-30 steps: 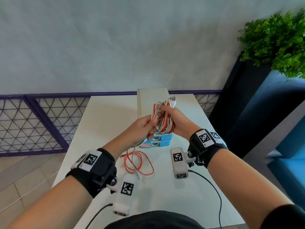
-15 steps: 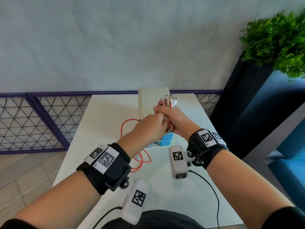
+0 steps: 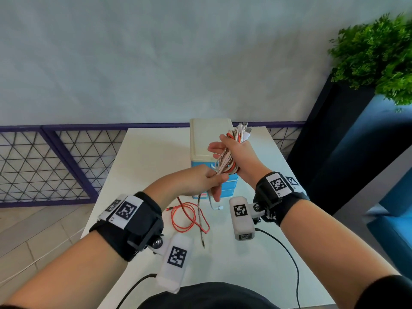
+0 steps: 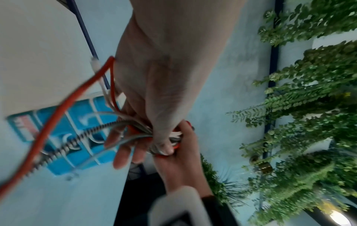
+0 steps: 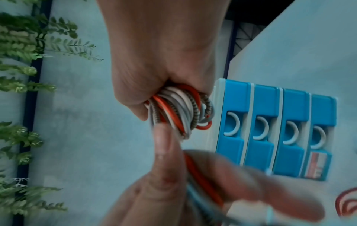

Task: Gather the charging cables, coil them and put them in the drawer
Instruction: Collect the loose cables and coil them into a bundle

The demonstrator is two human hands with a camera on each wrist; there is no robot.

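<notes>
1. The white table (image 3: 156,152) is the biggest thing. It runs from 6 o'clock up to 12 o'clock in the head view.
2. The drawer box (image 3: 209,139) stands on the table at the far end, at 12 o'clock from the hands. It has a pale top and blue drawers (image 5: 262,122), all pushed in.
3. The right hand (image 3: 239,157) is held up in front of the box, fingers pointing away. Its fingers are curled tight round the coil of cables (image 3: 229,159), which is red, white and stripy. The plugs (image 3: 244,130) stick out at the top.
4. The left hand (image 3: 205,181) sits lower, at 7 o'clock from the right hand. Its thumb and fingers pinch the loose cable ends coming down from the coil.
5. The red cable tail (image 3: 189,217) lies in loops on the table, at 6 o'clock from the left hand.
6. The stripy cable tail (image 3: 200,219) hangs down across those loops.
</notes>
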